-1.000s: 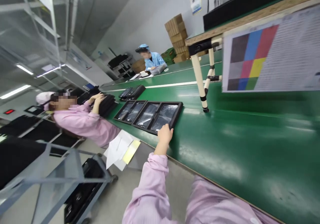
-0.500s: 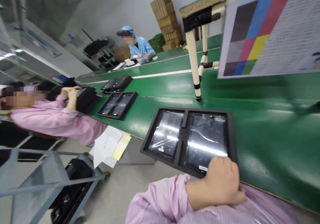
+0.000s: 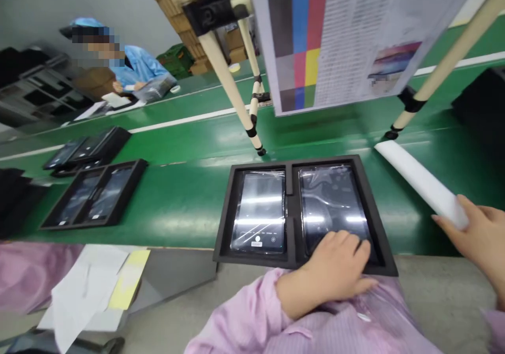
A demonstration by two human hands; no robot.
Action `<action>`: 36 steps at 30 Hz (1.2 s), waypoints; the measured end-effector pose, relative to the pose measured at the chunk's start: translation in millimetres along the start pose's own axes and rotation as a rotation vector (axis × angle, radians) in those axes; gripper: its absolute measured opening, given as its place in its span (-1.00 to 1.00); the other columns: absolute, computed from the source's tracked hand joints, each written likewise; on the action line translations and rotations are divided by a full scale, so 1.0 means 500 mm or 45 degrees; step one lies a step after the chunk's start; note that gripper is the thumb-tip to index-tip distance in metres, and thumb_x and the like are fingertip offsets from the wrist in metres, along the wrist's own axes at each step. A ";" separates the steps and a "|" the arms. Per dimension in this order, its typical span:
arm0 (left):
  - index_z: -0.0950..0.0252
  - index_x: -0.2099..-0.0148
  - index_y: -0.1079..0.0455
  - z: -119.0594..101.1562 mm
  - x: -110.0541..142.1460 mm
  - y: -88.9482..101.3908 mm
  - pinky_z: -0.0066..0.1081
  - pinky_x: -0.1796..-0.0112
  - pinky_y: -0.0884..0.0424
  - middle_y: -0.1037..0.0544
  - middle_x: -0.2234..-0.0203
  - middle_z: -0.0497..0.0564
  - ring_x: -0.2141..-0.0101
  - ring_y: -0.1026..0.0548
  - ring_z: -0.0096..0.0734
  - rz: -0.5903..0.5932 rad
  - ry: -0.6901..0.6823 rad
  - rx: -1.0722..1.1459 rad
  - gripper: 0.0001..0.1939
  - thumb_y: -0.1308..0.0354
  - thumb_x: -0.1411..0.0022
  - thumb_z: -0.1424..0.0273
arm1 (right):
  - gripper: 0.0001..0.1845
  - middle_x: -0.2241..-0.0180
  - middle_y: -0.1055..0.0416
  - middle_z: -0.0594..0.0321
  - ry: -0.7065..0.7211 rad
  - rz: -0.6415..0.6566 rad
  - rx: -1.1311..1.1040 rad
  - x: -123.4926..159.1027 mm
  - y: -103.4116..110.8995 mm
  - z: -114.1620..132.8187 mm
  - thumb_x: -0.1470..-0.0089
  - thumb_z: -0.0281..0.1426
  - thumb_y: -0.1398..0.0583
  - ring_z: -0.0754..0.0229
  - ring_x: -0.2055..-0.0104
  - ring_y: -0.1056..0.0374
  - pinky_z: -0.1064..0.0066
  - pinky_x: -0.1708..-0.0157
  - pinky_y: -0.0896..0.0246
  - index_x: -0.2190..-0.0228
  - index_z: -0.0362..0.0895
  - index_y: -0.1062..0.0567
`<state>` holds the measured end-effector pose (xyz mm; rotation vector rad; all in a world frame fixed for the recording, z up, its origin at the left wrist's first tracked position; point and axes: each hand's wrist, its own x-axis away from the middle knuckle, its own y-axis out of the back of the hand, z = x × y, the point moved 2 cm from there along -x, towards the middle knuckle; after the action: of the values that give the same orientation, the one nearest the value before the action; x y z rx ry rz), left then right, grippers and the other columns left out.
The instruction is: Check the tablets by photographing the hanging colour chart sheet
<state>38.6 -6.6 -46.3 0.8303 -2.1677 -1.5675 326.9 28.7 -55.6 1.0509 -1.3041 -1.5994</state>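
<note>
In front of me lies a black two-compartment tray (image 3: 292,206) with a dark tablet under clear film in each side. The left tablet (image 3: 260,228) shows a lit screen with small icons near its lower edge. My left hand (image 3: 341,264) rests over the lower part of the right tablet (image 3: 331,201), fingers loosely bent and thumb apart, covering its bottom edge. At the far right, my right hand (image 3: 477,238) pinches the near end of a long white flat-sided bar (image 3: 422,178) between thumb and fingers. Its far end reaches toward a stand leg on the green bench.
A pipe stand (image 3: 232,88) carrying a colour-printed sheet (image 3: 335,43) stands behind the tray. Another black tray (image 3: 94,196) and stacked tablets (image 3: 89,149) lie left. Papers (image 3: 90,291) sit beside a pink sleeve (image 3: 35,275). A person in blue (image 3: 138,64) works across the bench (image 3: 177,201).
The view has swung right. My left hand has loosened from a fist and lies over the tablet's lower edge. My right hand has come into view holding the white bar.
</note>
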 end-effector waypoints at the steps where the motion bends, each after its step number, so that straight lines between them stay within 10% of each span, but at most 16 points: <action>1: 0.41 -0.17 -0.29 0.011 0.028 0.006 -0.23 0.14 -0.40 -0.51 0.11 0.17 0.10 -0.45 -0.12 -0.009 -0.020 0.019 -0.34 -0.23 -0.22 0.03 | -0.27 0.11 -0.40 -0.39 -0.071 -0.001 0.014 0.004 0.007 0.021 -0.20 0.08 0.00 -0.20 0.31 -0.37 0.05 0.49 -0.11 -0.05 -0.23 -0.51; 6: 0.26 -0.30 -0.22 0.064 0.150 0.014 -0.05 -0.05 -0.36 -0.46 -0.10 0.21 -0.08 -0.38 0.02 0.025 0.199 -0.098 -0.25 -0.34 -0.14 0.13 | -0.50 -0.10 -0.30 -0.17 0.289 0.031 -0.349 0.012 0.002 0.172 -0.21 -0.15 -0.03 -0.16 -0.15 -0.25 -0.02 -0.07 -0.19 0.03 -0.15 -0.57; 13: 0.19 -0.27 -0.31 0.102 0.220 -0.003 -0.08 -0.08 -0.35 -0.50 -0.10 0.16 -0.09 -0.40 0.04 -0.225 0.494 -0.376 -0.29 -0.35 -0.11 0.14 | -0.33 -0.35 0.08 -0.13 0.270 0.356 -0.429 -0.015 -0.057 0.317 -0.11 -0.10 -0.17 -0.36 -0.35 0.12 -0.23 -0.19 -0.02 -0.11 -0.30 -0.45; 22: 0.00 -0.05 -0.49 0.098 0.191 0.002 -0.16 -0.18 -0.25 -0.59 0.04 -0.15 -0.03 -0.42 -0.27 -0.380 0.030 -0.400 -0.72 -0.22 -0.29 0.36 | -0.49 -0.35 0.01 0.06 0.003 0.584 -0.681 -0.069 -0.067 0.310 -0.27 -0.16 -0.05 -0.07 -0.34 -0.03 0.13 -0.30 -0.04 -0.11 -0.13 -0.50; 36: 0.09 -0.04 -0.47 0.098 0.182 -0.001 -0.17 -0.17 -0.18 -0.63 0.14 -0.19 0.05 -0.44 -0.37 -0.363 -0.058 -0.396 -0.76 -0.16 -0.36 0.39 | -0.46 -0.37 0.08 0.05 0.020 0.587 -0.568 -0.082 -0.050 0.341 -0.19 -0.14 -0.15 -0.22 -0.36 0.02 -0.17 -0.25 -0.04 -0.14 -0.06 -0.46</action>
<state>-60.0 -28.2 -69.1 1.0395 -1.8254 -2.0134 178.2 125.1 -54.7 0.4471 -1.0167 -1.4244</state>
